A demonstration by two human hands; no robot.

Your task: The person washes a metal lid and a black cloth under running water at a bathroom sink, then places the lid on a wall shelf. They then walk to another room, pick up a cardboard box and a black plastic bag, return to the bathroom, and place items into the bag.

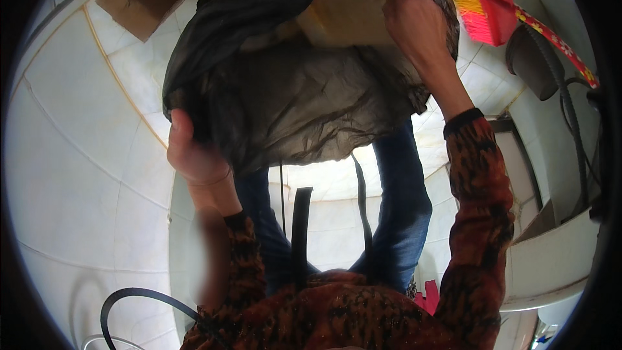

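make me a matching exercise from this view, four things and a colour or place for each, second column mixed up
Things:
1. plastic bag
2. cardboard box
3. broom
4. jeans

Colours or places:
A. red, upper right
B. blue, lower in view than the bag
C. between left hand and right hand
D. brown, upper left

Pairs: 1-C, 2-D, 3-A, 4-B
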